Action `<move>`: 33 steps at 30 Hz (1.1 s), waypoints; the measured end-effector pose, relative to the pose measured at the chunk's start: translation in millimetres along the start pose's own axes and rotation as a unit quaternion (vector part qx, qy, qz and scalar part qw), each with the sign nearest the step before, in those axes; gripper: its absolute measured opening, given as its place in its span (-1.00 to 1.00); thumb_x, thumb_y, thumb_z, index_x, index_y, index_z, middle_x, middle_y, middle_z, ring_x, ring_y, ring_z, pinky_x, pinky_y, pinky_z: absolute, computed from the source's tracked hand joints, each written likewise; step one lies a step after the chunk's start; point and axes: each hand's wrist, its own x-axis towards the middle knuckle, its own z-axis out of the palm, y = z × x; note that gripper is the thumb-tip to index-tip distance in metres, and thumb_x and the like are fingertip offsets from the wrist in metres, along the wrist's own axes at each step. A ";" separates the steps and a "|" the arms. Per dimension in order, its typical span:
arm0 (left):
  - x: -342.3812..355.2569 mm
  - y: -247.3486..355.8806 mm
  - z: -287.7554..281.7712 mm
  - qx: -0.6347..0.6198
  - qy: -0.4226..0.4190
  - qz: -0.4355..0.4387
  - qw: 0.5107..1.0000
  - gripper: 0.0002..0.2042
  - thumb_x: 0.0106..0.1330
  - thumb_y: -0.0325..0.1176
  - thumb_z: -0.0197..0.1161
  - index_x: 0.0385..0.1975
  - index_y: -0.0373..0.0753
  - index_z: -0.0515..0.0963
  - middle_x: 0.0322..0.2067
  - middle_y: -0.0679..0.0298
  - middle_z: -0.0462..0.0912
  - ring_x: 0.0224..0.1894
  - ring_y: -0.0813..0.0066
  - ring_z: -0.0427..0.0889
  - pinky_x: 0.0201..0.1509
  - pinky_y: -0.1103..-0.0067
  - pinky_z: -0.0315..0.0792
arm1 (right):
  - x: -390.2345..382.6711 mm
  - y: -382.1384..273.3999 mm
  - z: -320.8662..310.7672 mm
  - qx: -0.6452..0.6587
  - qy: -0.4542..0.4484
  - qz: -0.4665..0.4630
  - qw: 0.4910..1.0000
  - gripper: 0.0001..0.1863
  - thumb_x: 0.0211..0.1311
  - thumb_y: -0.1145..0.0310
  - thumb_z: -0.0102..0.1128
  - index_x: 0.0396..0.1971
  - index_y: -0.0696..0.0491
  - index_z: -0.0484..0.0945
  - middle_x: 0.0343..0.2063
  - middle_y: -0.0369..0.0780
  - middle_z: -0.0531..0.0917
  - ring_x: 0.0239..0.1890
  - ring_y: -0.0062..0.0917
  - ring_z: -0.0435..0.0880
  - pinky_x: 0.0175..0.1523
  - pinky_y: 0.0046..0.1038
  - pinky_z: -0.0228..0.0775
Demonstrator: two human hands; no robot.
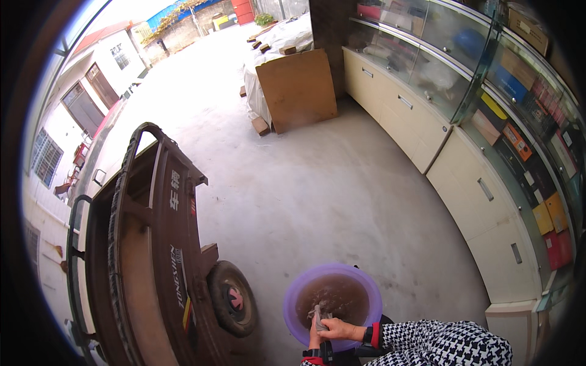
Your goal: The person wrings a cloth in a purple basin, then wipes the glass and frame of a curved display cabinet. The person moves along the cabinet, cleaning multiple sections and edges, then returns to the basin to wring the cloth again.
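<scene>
Above the near part of a purple basin [293, 293] on the floor, my two hands meet around a small greyish cloth [319, 317]. Murky brown water [339, 294] fills much of the basin, and its surface is stirred close to the cloth. My right hand [343, 330] comes in from the right with its fingers wrapped round the cloth. Upright beside it is my left hand [315, 339], closed on the same cloth, its fingers partly hidden. Dark bands sit on both wrists, below red cuffs and black-and-white patterned sleeves [439, 341].
A brown cargo tricycle [162, 238] stands at the left, its rear wheel [233, 299] near the basin. Cream cabinets [452, 201] with glass display cases line the right. Farther off, a brown board [299, 91] leans against a covered pile. Concrete floor [293, 201] lies between them.
</scene>
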 end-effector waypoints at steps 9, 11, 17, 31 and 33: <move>-13.8 1.6 4.3 0.036 -0.054 0.038 0.997 -0.66 0.23 -0.46 -0.13 0.03 -0.22 0.25 0.00 0.16 0.36 0.00 0.20 0.41 0.07 0.20 0.34 | 53.7 79.4 -32.5 -0.171 0.100 0.095 0.976 -0.63 0.11 0.13 -0.01 -0.37 0.20 0.39 -0.45 0.10 0.55 -0.34 -0.01 0.53 -0.24 -0.15 0.37; -19.4 0.8 1.6 0.035 -0.055 0.039 0.997 -0.62 0.22 -0.47 -0.12 0.07 -0.20 0.19 0.02 0.16 0.34 0.02 0.08 0.37 0.05 0.11 0.33 | 62.0 95.3 -38.0 -0.202 0.097 0.154 0.962 -0.63 0.10 0.13 0.00 -0.37 0.20 0.40 -0.45 0.10 0.55 -0.34 -0.01 0.53 -0.23 -0.14 0.36; -18.7 -4.3 -3.1 -0.003 0.014 0.003 1.000 -0.40 0.29 -0.43 -0.13 0.27 0.05 -0.22 0.19 0.15 -0.03 0.13 -0.16 0.10 0.03 0.05 0.32 | 46.2 112.2 -29.0 -0.349 0.040 0.179 0.919 -0.71 -0.04 0.31 0.08 -0.33 0.19 0.46 -0.29 0.02 0.54 -0.25 -0.10 0.55 -0.13 -0.18 0.40; 37.7 -23.3 -15.2 -0.008 -0.039 0.036 0.999 -0.57 0.35 -0.13 -0.15 0.19 -0.03 0.08 0.06 0.26 0.26 0.05 0.24 0.33 0.01 0.24 0.34 | 8.5 70.5 0.0 0.092 0.019 0.092 0.991 -0.71 0.01 0.23 0.08 -0.43 0.19 0.42 -0.53 -0.14 0.55 -0.44 -0.52 0.51 -0.33 -0.44 0.36; 42.8 -25.8 -21.2 0.043 -0.025 0.136 0.989 -0.63 0.34 -0.14 -0.13 0.10 -0.07 0.20 -0.10 0.29 0.44 -0.09 0.38 0.47 -0.07 0.46 0.39 | -6.9 49.7 -0.1 0.095 -0.013 0.061 0.994 -0.71 0.02 0.23 0.08 -0.42 0.19 0.42 -0.52 -0.13 0.55 -0.44 -0.50 0.52 -0.33 -0.42 0.36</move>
